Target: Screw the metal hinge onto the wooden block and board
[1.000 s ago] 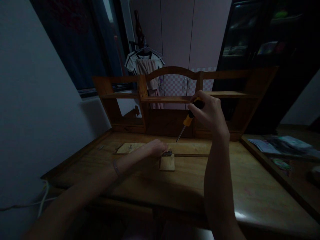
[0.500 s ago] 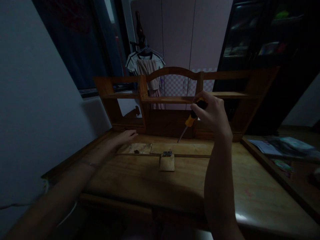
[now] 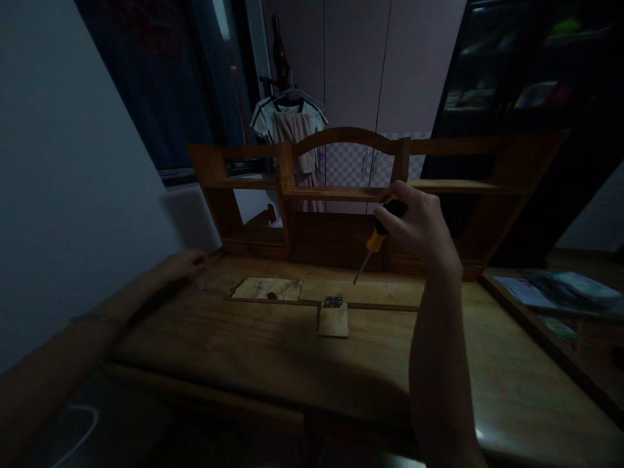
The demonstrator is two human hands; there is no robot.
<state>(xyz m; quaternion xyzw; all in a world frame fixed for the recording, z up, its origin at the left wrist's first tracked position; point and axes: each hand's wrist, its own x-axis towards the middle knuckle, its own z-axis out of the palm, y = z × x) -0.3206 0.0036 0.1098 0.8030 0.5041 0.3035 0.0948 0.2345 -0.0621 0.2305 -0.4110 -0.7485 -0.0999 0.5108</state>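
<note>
My right hand (image 3: 416,221) grips a yellow-and-black screwdriver (image 3: 376,240) by its handle. The shaft slants down to the left, its tip above the long wooden strip on the desk. Below the tip, a small dark metal hinge (image 3: 333,301) sits at the top edge of a small square wood block (image 3: 334,321). My left hand (image 3: 181,265), dim and blurred, is over the left part of the desktop, its fingers bent but not clear. Just beside it a tiny shiny metal piece (image 3: 200,286) lies on the wood.
A long wooden strip (image 3: 361,291) with a worn, stained left end (image 3: 266,288) runs across the desk (image 3: 234,338). Behind it stands a wooden shelf unit (image 3: 341,193). Papers (image 3: 560,289) lie at the right, past the desk's raised edge. A wall (image 3: 121,195) bounds the left.
My left hand has moved left, away from the worn end of the strip, which now shows fully. The screwdriver stays in my right hand, almost in the same place. The view has shifted slightly.
</note>
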